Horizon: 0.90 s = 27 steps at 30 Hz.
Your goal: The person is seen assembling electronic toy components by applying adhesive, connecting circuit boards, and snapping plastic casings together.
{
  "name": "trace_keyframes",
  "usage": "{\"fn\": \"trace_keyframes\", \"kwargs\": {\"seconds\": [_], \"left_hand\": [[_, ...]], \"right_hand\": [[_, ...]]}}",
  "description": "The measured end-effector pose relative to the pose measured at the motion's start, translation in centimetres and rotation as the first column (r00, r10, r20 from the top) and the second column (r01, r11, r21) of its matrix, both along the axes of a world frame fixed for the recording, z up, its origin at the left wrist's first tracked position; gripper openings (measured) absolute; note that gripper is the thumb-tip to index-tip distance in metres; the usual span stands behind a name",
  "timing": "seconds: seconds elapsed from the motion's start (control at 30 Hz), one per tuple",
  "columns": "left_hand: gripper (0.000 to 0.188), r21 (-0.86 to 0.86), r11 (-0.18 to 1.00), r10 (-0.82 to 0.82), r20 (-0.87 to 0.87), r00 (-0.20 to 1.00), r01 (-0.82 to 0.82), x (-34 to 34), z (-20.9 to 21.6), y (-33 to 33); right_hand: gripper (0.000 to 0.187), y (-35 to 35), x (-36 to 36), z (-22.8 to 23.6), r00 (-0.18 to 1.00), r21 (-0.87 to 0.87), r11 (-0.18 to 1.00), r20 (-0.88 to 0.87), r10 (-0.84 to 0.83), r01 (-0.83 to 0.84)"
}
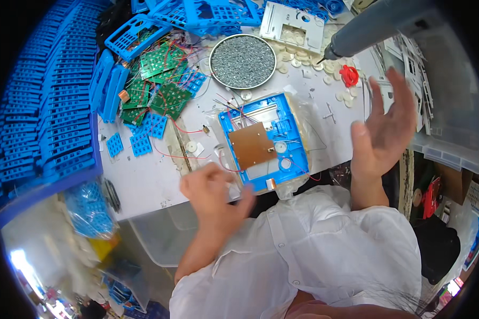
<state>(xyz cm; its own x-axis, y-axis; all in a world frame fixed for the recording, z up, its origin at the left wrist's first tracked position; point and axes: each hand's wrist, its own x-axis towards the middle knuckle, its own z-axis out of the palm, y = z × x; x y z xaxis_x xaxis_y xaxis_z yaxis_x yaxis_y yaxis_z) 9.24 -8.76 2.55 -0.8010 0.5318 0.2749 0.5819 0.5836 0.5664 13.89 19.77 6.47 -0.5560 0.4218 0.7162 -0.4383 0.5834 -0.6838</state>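
Observation:
A blue plastic housing (298, 125) lies in front of me on a clear plastic bag. Inside it sits a brown circuit board (251, 145), with thin wires running out of the casing. My left hand (216, 195) hovers by the housing's lower left corner, blurred, its thumb apart from loosely bent fingers and nothing visible in it. Off to the right, my right hand (386, 127) is raised with fingers spread, holding nothing. Beyond it, a grey electric screwdriver (375, 29) points its bit down and left over the table.
A round tray of small screws (243, 61) stands beyond the housing. Green circuit boards (170, 98) with red wires lie left of it, near blue keypads (141, 143). Stacked blue casings (48, 95) fill the far left. Right of the tray are white discs (332, 67) and a red part (349, 75).

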Motion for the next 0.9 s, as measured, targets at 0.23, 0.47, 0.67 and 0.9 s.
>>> {"fn": "trace_keyframes", "kwargs": {"seconds": [0.23,0.47,0.67,0.9], "left_hand": [[0.015,-0.124,0.975,-0.159,0.182,0.970,0.183,1.9,0.4,2.5],[0.006,-0.027,0.987,-0.142,0.305,0.942,0.157,1.8,-0.1,2.1],[0.007,0.059,0.986,-0.168,0.404,0.899,0.157,1.2,0.1,1.7],[0.013,0.163,0.987,-0.154,0.944,0.292,-0.006,-0.5,0.2,0.7]], "right_hand": [[0.034,-1.0,2.6,-0.9,0.865,0.141,0.923,0.423,0.270,-0.357],[0.019,-5.4,2.8,-4.6,0.763,0.268,0.777,0.522,0.380,-0.570],[0.022,-5.7,2.7,-5.9,0.764,0.352,0.721,0.524,0.377,-0.597],[0.011,-5.8,2.2,-6.5,0.819,0.384,0.751,0.448,0.358,-0.538]]}}
